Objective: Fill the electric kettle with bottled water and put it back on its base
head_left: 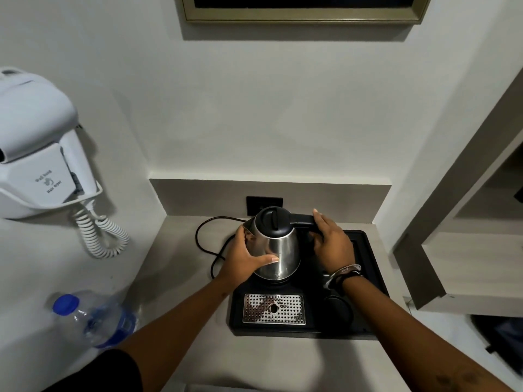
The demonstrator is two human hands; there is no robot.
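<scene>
A steel electric kettle (280, 250) with a black lid, which is down, and a black handle stands at the back of a black tray (370, 267), hiding its base. My left hand (246, 257) is wrapped against the kettle's left side, thumb across the front. My right hand (331, 241) grips the black handle on the right. A clear water bottle (93, 318) with a blue cap and blue label stands at the lower left, apart from both hands.
A perforated metal drip grate (274, 308) and a dark round cup (338, 308) sit in the tray's front. A black cord (203, 244) loops left of the kettle toward a wall socket (264, 204). A white hair dryer (36, 154) hangs on the left wall. Shelves (475, 250) jut out at right.
</scene>
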